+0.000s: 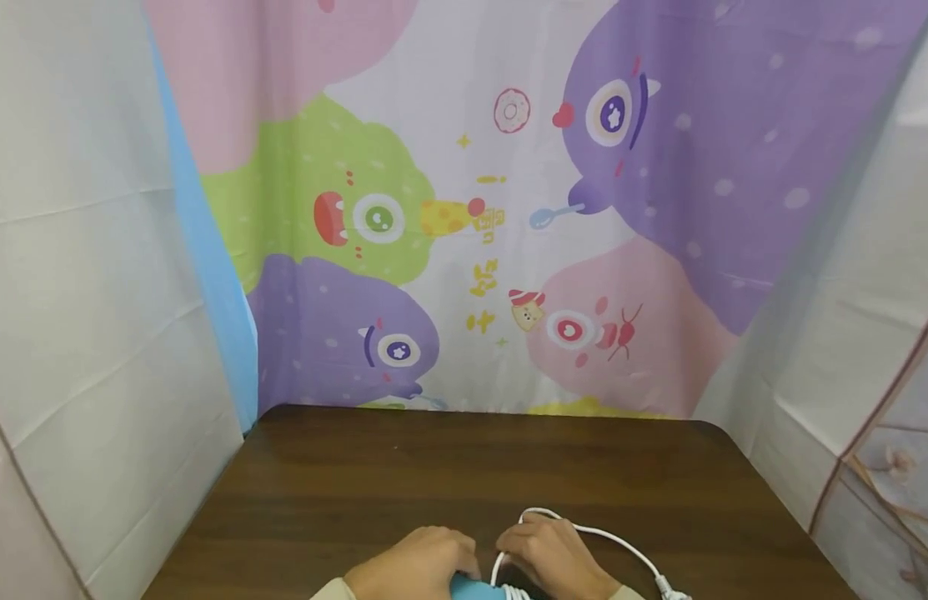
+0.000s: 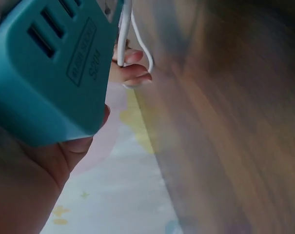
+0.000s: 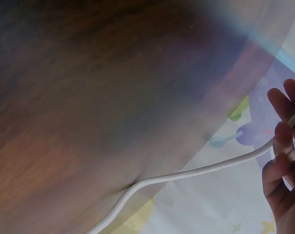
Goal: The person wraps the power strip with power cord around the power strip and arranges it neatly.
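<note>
Going left to right at the near edge of the dark wood table (image 1: 403,467): first up, left hand (image 1: 414,567), fingers curled round a teal power strip (image 1: 475,589) with USB slots, "S204" printed on the side. Pretty solid grip, judging by the left wrist view, with palm and fingers wrapped under the casing. Next, white coils bunched at the strip's right side, mostly cut off by the bottom of the head view.

Then right hand (image 1: 554,557), pinching the white cord (image 1: 617,540) between thumb and fingers, not on the strip itself. Farther right, cord arcing past that hand and down to what looks like a plug (image 1: 672,592), near the bottom edge.

Key relation, imo: strip between the two hands, low and close to the body, touching the left one and just left of the right one. Left hand clearly nearer. Long axis? Can't really tell, too much out of frame. Cord stretch rising from beside the strip to the right hand's fingers, so short gap there.
</note>
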The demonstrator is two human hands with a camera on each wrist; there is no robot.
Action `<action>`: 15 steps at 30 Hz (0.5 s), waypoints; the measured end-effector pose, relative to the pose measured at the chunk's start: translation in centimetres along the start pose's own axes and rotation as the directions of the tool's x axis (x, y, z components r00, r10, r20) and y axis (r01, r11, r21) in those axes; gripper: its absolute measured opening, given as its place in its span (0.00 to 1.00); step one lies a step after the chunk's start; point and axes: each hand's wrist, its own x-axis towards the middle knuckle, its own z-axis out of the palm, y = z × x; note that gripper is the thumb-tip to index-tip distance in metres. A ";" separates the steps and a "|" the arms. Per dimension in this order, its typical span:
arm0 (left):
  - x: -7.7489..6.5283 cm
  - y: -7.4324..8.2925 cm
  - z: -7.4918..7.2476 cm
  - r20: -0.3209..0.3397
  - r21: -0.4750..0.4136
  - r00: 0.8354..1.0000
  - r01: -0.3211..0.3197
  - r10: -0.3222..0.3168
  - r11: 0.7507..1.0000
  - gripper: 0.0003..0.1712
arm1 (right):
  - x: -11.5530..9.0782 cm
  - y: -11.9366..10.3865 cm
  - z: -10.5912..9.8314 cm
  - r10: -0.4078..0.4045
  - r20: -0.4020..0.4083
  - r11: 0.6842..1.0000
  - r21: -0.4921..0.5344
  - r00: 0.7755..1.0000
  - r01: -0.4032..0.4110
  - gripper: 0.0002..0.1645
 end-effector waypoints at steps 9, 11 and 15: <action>-0.2 0.7 0.1 0.017 0.119 0.999 0.031 -0.034 0.992 0.04 | 1.0 -0.3 -0.5 0.033 -0.020 0.999 -0.029 0.999 -0.034 0.10; -0.2 0.7 0.0 0.008 0.160 0.999 0.046 -0.048 0.986 0.00 | 1.4 -0.4 -0.7 0.065 -0.017 0.997 -0.034 0.998 -0.065 0.10; -0.1 0.4 0.0 -0.001 0.224 0.997 0.072 -0.073 0.972 0.05 | 1.9 -0.6 -1.1 0.111 -0.026 0.994 -0.015 0.994 -0.111 0.10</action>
